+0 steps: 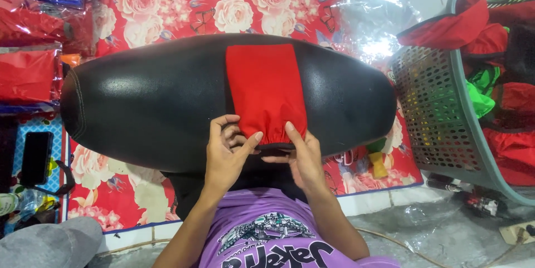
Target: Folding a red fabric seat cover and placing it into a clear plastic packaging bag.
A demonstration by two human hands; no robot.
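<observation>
A floral red mat [184, 0] was spread over the floor, with a grey mesh basket [440, 106] of red and green cloth at the right and wrapped red bundles [28, 73] at the left. A black seat [145, 100] was laid across the lap, and a red cover [264, 92] was draped over its middle. The cover's gathered near hem was pinched by the left hand [228, 153], fingers curled and thumb on top, and by the right hand [301, 153], thumb pressed to the edge. For a clean fit, the elastic would best be drawn evenly on both sides and tucked under the seat's rim without bunching.
</observation>
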